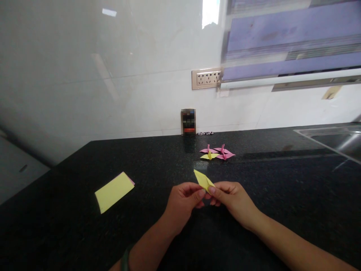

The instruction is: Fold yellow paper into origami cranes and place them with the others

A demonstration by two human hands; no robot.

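A piece of yellow origami paper (203,180), folded into a narrow diamond with a pointed tip, is pinched between my two hands above the dark counter. My left hand (184,201) grips its lower left side, thumb in front and fingers curled behind. On the lower right edge, my right hand (232,199) presses with its thumb, its other fingers tucked underneath. The paper's bottom end is partly hidden by my thumbs. Just beyond my hands stand several folded paper cranes: a yellow crane (210,156) and pink cranes (225,156) close together.
A stack of yellow paper (115,192) with a pink edge showing lies on the left of the black counter (158,162). Against the wall stands a phone-like dark object (188,122) with a beaded strap (205,133). A sink (338,139) is at the right.
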